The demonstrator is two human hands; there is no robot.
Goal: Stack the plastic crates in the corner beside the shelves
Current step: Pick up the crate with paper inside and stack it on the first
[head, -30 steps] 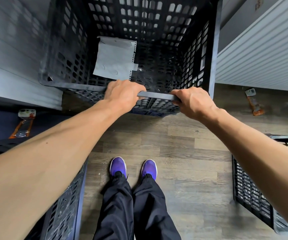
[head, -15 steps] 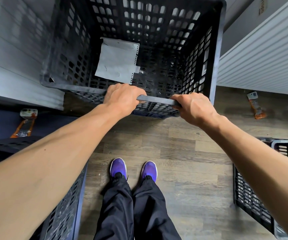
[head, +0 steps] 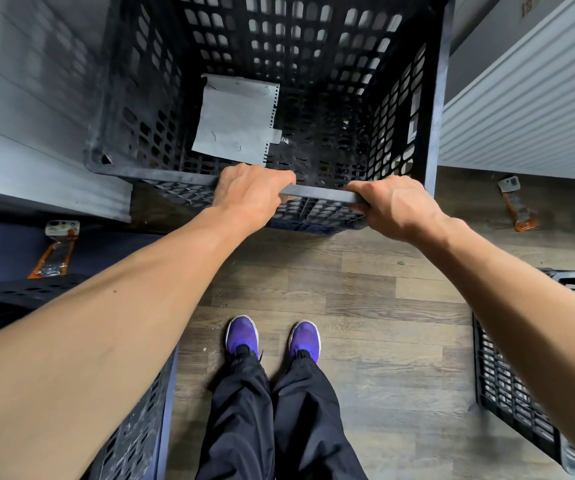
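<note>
Crate: black crate stood at 12 o'clock, between grey panels.
Left hand: I saw the left hand curled tight over its near rim.
Right hand: the right hand gripped the same rim, at 1 o'clock.
Inside: grey sheet lay on the bottom.

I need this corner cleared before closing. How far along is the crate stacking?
Done: nothing clearly stacked yet; whether a crate sits under the held one cannot be told.
In hand: the left hand and right hand grip the near rim of a black crate, with a sheet of paper inside it, between the walls.
Left: a crate at the left and a crate at the right stand on the floor.
</note>
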